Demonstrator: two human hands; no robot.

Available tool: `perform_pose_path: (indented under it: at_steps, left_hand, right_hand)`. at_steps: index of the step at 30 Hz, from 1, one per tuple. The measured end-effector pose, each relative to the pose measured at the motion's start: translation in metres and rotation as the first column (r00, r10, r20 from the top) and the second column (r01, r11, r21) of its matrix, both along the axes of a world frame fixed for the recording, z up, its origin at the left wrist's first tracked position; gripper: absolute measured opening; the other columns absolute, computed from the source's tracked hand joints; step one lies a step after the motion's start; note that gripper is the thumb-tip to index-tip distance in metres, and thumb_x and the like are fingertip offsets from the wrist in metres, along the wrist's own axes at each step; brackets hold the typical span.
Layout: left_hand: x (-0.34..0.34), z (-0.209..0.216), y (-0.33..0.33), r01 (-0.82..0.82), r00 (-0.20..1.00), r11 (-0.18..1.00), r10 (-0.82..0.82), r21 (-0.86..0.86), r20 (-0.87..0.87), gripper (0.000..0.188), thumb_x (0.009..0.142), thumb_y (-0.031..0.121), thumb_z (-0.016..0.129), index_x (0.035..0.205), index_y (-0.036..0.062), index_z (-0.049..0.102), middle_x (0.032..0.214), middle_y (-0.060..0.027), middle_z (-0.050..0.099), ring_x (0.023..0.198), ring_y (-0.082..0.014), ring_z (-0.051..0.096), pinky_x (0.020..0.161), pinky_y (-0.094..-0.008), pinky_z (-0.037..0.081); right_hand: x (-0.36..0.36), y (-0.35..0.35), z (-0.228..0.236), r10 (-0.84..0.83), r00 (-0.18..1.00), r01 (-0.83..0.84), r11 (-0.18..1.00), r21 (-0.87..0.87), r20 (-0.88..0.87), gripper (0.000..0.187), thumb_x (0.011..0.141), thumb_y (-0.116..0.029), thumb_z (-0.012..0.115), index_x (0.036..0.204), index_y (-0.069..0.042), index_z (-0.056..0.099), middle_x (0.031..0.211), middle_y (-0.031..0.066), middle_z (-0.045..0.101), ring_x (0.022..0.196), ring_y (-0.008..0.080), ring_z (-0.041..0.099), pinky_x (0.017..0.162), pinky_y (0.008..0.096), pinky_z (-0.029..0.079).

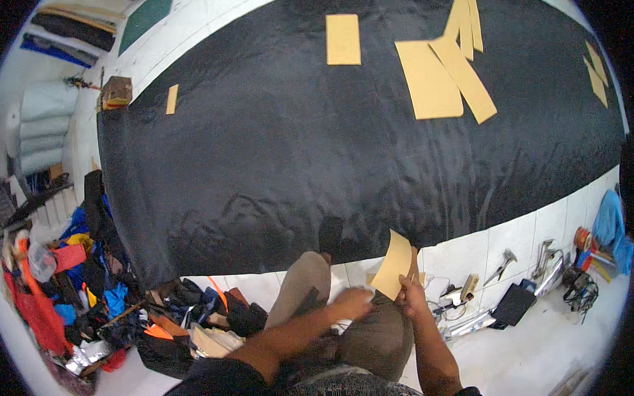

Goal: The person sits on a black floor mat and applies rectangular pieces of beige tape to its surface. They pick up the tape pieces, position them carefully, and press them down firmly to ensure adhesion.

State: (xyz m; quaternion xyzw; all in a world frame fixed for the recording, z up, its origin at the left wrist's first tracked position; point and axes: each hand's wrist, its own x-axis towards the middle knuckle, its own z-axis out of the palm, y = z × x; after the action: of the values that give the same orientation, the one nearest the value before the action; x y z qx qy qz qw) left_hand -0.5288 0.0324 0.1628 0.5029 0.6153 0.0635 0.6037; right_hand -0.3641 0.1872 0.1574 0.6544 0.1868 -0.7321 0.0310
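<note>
Right hand (pixel 410 299): fingers clamped on the yellow card (pixel 391 267); grip lightly to avoid creasing. Left hand (pixel 351 305): blurred, finger state cannot be determined; align before contact.

Taking in black sheeting (pixel 279 143) now, spread wide over white floor tiles (pixel 468 262) — carrying a tan card rectangle (pixel 342 39) at far centre, a larger panel (pixel 429 87) meeting a slanted strip (pixel 467 82) rightward, a small strip (pixel 172 99) toward the left. Down on the tiles — seeing jumbled cloth scraps (pixel 248 318) left, a metal hand tool (pixel 502 266) right.
</note>
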Motion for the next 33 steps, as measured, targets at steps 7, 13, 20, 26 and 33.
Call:
perform_pose_path:
  at_steps: [7,13,20,26,33]
  left_hand:
    - [-0.274,0.071,-0.099,-0.417,0.712,0.908,0.348,0.03,-0.61,0.037,0.09,0.03,0.06,0.116,0.0059,0.07,0.121,-0.0216,0.067,0.115,-0.0413,0.062,0.097,-0.0505,0.051]
    - [-0.288,0.115,-0.262,-0.652,0.696,0.73,0.469,-0.206,-0.544,0.037,0.091,0.033,0.062,0.114,0.0048,0.068,0.115,-0.0218,0.069,0.11,-0.0415,0.065,0.096,-0.0465,0.052]
    - [-0.208,0.104,-0.44,-0.586,0.731,0.809,0.507,-0.041,-0.457,0.032,0.094,0.036,0.062,0.101,0.0069,0.07,0.103,-0.0214,0.071,0.102,-0.0398,0.069,0.094,-0.0471,0.053]
    - [-0.171,0.133,-0.48,-0.102,0.947,0.994,0.11,0.043,-0.301,0.023,0.087,0.027,0.062,0.094,0.0055,0.068,0.097,-0.0212,0.069,0.097,-0.0419,0.068,0.089,-0.0519,0.052]
    - [-0.198,0.26,-0.435,-0.108,0.979,0.973,0.068,-0.204,-0.194,0.062,0.073,0.025,0.08,0.126,0.004,0.056,0.124,-0.0239,0.056,0.122,-0.0427,0.058,0.1,-0.0489,0.048]
  right_hand:
    - [-0.033,-0.052,0.095,-0.066,0.992,0.077,0.991,0.105,-0.106,0.011,0.1,-0.028,0.061,0.104,-0.018,0.057,0.063,-0.0065,0.048,0.039,0.0072,0.038,0.034,0.0232,0.027]
    - [-0.007,-0.074,0.166,-0.091,0.995,0.082,0.974,0.209,0.036,0.013,0.099,-0.024,0.064,0.093,-0.014,0.059,0.067,-0.0045,0.054,0.044,0.0055,0.044,0.037,0.0226,0.032]
    - [0.081,-0.123,0.156,-0.041,0.991,0.002,0.956,0.294,0.126,0.013,0.098,-0.023,0.063,0.093,-0.014,0.056,0.065,-0.0028,0.05,0.044,0.0076,0.043,0.036,0.0225,0.032]
    - [0.168,-0.197,0.119,-0.042,0.953,-0.08,0.92,0.384,0.3,0.021,0.092,-0.027,0.067,0.096,-0.007,0.061,0.065,0.0013,0.053,0.043,0.0121,0.045,0.033,0.0264,0.031]
    - [0.179,-0.286,0.152,-0.219,0.937,0.13,0.941,0.312,0.271,0.016,0.091,-0.025,0.068,0.095,-0.012,0.059,0.073,0.0008,0.055,0.049,0.0118,0.046,0.037,0.0271,0.03]
